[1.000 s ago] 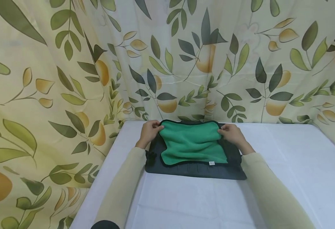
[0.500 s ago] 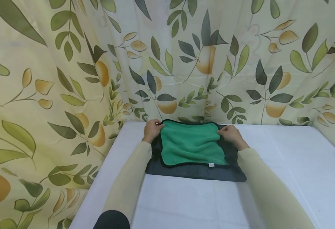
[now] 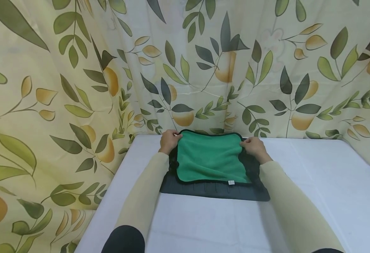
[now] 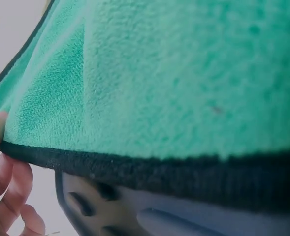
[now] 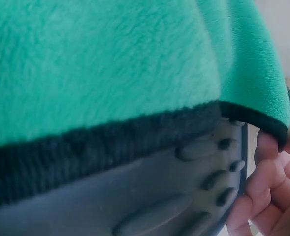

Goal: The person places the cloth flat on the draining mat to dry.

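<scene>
A green plush cloth (image 3: 211,154) with a black edge and a small white tag hangs spread between both hands over a dark ribbed mat (image 3: 213,189). My left hand (image 3: 169,141) pinches its far left corner. With thumb and fingers, my right hand (image 3: 255,149) pinches the far right corner. The left wrist view shows the cloth (image 4: 174,78) with thumb above and fingers below its edge. In the right wrist view, raised oval bumps show on the mat (image 5: 154,211) beneath the cloth. Much of the mat is hidden by the cloth.
A white-covered table (image 3: 203,225) bears the mat near its far edge. Behind it and along the left hangs a curtain (image 3: 257,70) printed with leaves and orange fruit.
The cloth's left side has straightened and its folds have smoothed somewhat. My left hand has shifted slightly right and up; both hands keep their pinch on the corners.
</scene>
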Tool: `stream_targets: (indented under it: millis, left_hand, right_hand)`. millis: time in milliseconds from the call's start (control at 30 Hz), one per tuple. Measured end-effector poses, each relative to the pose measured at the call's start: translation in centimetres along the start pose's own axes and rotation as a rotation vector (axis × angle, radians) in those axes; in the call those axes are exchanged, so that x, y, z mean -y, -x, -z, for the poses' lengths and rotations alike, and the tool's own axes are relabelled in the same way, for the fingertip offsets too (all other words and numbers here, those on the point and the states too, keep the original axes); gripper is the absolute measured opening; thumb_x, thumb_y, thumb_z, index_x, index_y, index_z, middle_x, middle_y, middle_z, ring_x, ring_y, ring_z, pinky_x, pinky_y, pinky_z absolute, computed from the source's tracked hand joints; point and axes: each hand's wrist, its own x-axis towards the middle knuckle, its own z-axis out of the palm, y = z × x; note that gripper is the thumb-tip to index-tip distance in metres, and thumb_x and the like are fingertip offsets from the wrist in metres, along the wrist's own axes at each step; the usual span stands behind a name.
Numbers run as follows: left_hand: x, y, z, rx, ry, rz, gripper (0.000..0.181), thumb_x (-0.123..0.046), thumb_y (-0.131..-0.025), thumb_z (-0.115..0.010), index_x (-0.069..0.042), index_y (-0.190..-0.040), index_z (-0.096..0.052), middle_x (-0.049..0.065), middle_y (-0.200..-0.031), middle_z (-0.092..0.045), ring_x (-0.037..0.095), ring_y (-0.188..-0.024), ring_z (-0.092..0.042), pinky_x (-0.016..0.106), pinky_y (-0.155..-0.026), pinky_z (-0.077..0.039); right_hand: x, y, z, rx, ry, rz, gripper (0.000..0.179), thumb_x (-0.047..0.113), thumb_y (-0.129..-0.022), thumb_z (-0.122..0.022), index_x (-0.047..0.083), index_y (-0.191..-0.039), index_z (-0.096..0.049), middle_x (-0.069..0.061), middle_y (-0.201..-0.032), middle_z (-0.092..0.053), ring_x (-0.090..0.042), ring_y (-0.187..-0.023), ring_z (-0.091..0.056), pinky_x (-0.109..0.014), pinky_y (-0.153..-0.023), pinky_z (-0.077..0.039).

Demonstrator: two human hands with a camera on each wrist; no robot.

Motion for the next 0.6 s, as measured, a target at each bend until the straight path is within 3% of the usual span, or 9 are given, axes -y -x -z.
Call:
stream_targets:
  millis: [233,433,500,600]
  left_hand:
    - [0.4,0.0,-0.4,0.092,-0.017,0.017,0.025,-0.032,-0.099,-0.068,-0.012,-0.112,-0.076,0.008,-0.110,-0.076,0.028,-0.098,-0.071,0.043,-0.084,-0.055]
    - [1.2,0.4,0.1,0.154,-0.028,0.009,0.028,-0.032,-0.098,-0.069,-0.009,-0.112,-0.077,0.009,-0.115,-0.076,0.028,-0.104,-0.071,0.043,-0.088,-0.056]
    - [1.5,0.4,0.3,0.175,-0.041,-0.003,0.027,-0.030,-0.097,-0.071,-0.008,-0.110,-0.077,0.010,-0.114,-0.076,0.028,-0.104,-0.070,0.042,-0.089,-0.056]
    - [1.7,0.5,0.4,0.191,-0.052,-0.024,0.023,-0.027,-0.096,-0.072,-0.007,-0.106,-0.077,0.010,-0.110,-0.075,0.028,-0.103,-0.069,0.042,-0.088,-0.055]
  right_hand:
    - [0.2,-0.1,0.2,0.034,-0.001,0.010,0.029,0.026,-0.103,-0.056,0.000,-0.094,-0.065,-0.004,-0.074,-0.065,-0.015,-0.067,-0.061,-0.032,-0.064,-0.046]
    - [0.0,0.3,0.9,0.163,-0.065,0.005,0.046,0.037,-0.105,-0.053,-0.006,-0.109,-0.069,-0.004,-0.080,-0.072,-0.015,-0.076,-0.064,-0.032,-0.075,-0.049]
    - [0.0,0.5,1.1,0.211,-0.074,0.001,0.046,0.041,-0.104,-0.055,-0.003,-0.105,-0.070,-0.004,-0.084,-0.072,-0.016,-0.080,-0.060,-0.032,-0.076,-0.046]
    - [-0.2,0.5,1.1,0.265,-0.070,0.020,0.040,0.040,-0.102,-0.059,0.004,-0.085,-0.067,-0.002,-0.082,-0.068,-0.017,-0.079,-0.053,-0.031,-0.074,-0.042]
